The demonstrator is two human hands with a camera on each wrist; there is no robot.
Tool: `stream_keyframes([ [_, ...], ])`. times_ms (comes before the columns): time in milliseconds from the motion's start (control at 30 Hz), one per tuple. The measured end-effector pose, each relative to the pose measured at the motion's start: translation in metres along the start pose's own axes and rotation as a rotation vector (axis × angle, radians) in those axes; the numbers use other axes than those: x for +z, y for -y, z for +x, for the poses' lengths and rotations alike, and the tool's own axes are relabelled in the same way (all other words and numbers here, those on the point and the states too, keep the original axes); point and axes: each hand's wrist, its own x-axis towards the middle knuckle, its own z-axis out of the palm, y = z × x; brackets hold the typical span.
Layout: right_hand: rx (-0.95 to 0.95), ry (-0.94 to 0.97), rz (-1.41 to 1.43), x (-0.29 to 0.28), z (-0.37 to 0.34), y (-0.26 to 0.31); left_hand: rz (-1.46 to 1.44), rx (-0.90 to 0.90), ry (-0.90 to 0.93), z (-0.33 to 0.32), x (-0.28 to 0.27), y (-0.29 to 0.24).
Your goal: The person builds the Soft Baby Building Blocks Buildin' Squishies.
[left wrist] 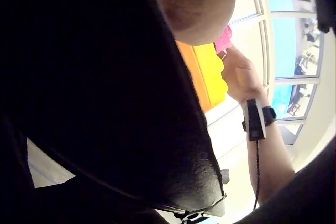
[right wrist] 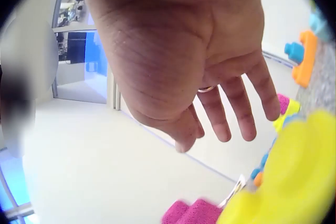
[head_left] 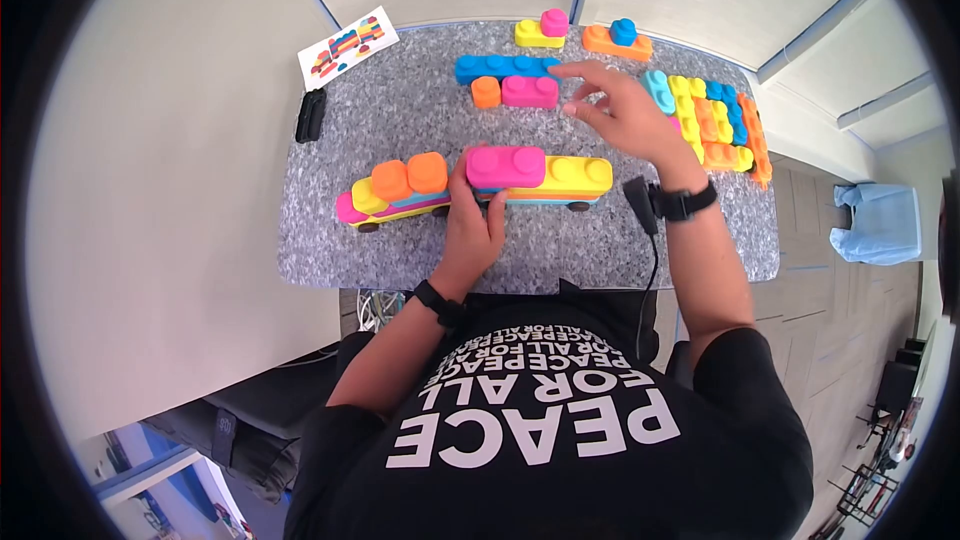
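Note:
My left hand [head_left: 472, 232] grips a toy block train near its middle, thumb along the front side and fingers at the left end of a pink block [head_left: 506, 168]. Right of that pink block sits a yellow block [head_left: 578, 173], above layered strips and a black wheel [head_left: 578, 207]. The train's left part carries two orange blocks [head_left: 409, 178]. Farther back, my right hand [head_left: 632, 118] hovers with loosely extended fingers by the right end of a long blue block [head_left: 505, 68]. Nothing is in its grasp in the right wrist view.
Near the blue block lie an orange cube [head_left: 486, 92] and a pink block [head_left: 530, 92]. Two small stacks stand at the back edge. Several coloured blocks [head_left: 715, 125] fill the table's right side. A picture card [head_left: 347, 47] and a black object [head_left: 311, 116] lie at left.

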Motion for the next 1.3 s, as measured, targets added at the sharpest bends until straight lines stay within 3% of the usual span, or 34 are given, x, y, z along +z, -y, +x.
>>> stream_keyframes([
  [200,-0.252,0.070,-0.299,0.025,0.025,-0.069,0.034,0.018,-0.010,0.001,0.000,-0.001],
  [500,-0.040,-0.003,-0.318,0.033,0.028,-0.063,0.093,0.029,0.017,0.002,-0.002,-0.002],
  [600,-0.135,-0.060,-0.301,0.031,0.026,-0.086,0.075,0.028,0.013,0.003,-0.002,-0.003],
  [700,-0.044,-0.051,-0.156,0.019,0.018,-0.085,0.025,0.015,0.001,0.003,-0.002,-0.005],
  [800,0.062,-0.159,-0.024,0.009,0.001,-0.049,0.015,0.004,0.001,0.002,-0.002,-0.005],
  [900,0.182,-0.151,0.135,-0.002,-0.016,-0.021,0.032,0.014,0.005,0.003,-0.002,-0.005],
  [1100,-0.115,-0.196,0.157,-0.005,-0.050,0.008,0.034,0.010,0.008,0.003,-0.002,-0.006],
  [1300,-0.175,-0.211,0.073,0.014,-0.074,0.031,0.022,0.011,0.004,0.003,-0.002,-0.004],
])
